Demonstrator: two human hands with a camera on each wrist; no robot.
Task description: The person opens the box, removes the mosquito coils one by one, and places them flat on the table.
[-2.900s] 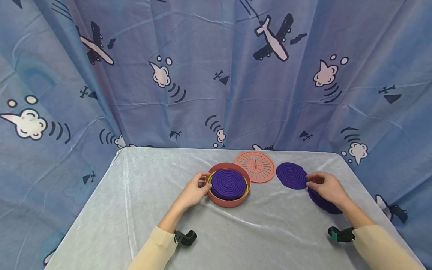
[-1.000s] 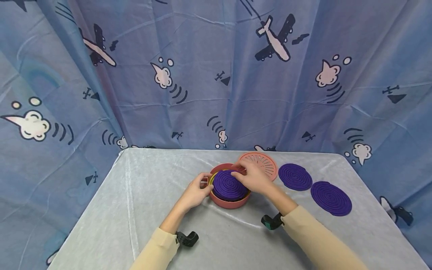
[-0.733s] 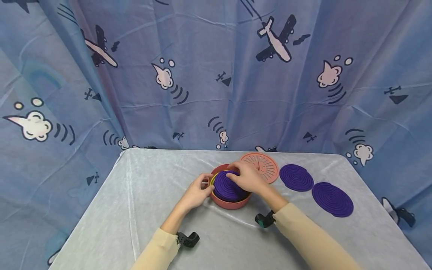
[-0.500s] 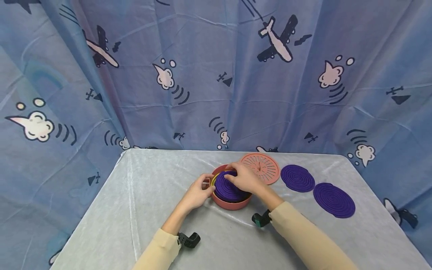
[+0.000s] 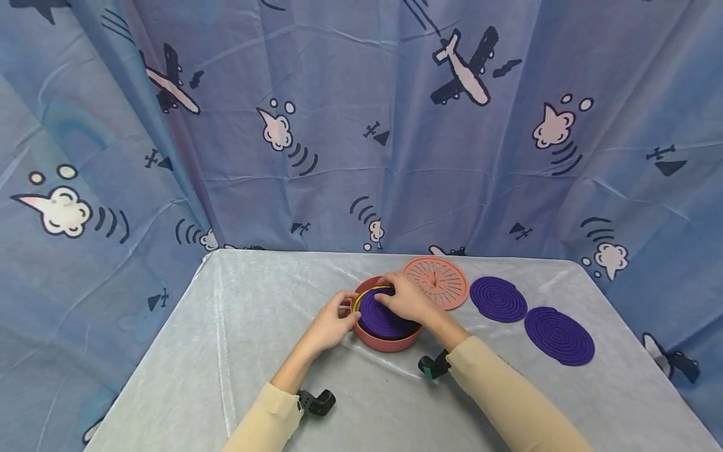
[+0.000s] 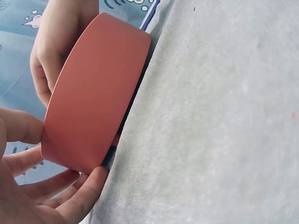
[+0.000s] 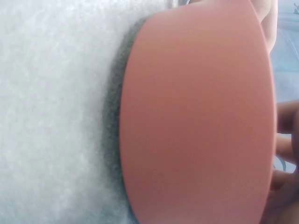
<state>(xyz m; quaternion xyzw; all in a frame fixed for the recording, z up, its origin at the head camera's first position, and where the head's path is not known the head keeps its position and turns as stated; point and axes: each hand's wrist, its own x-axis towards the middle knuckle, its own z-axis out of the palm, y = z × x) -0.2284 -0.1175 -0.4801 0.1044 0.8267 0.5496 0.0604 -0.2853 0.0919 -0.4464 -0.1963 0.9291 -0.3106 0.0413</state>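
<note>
My left hand [image 5: 333, 322] holds a red round box [image 5: 386, 345] at its left side, thumb at the rim, other fingers lower down, as the left wrist view shows on the box wall [image 6: 98, 88]. A purple spiral coaster [image 5: 377, 320] lies inside, within a thin yellow ring [image 5: 357, 302]. My right hand [image 5: 408, 300] reaches over the far right rim, thumb and curled fingers at the coaster's far edge; the exact contact is partly hidden. In the right wrist view the box wall [image 7: 196, 116] covers most of the fingers.
An orange slotted disc [image 5: 449, 295] with a small central knob lies behind the box to the right. Farther right, two more purple spiral coasters [image 5: 497, 299] lie flat on the white-covered table [image 5: 271, 295]. A blue patterned curtain [image 5: 327, 188] hangs behind.
My right hand has left the rightmost purple coaster, come over to the box, and slid slightly left across the coaster inside. My left hand keeps its hold on the box.
</note>
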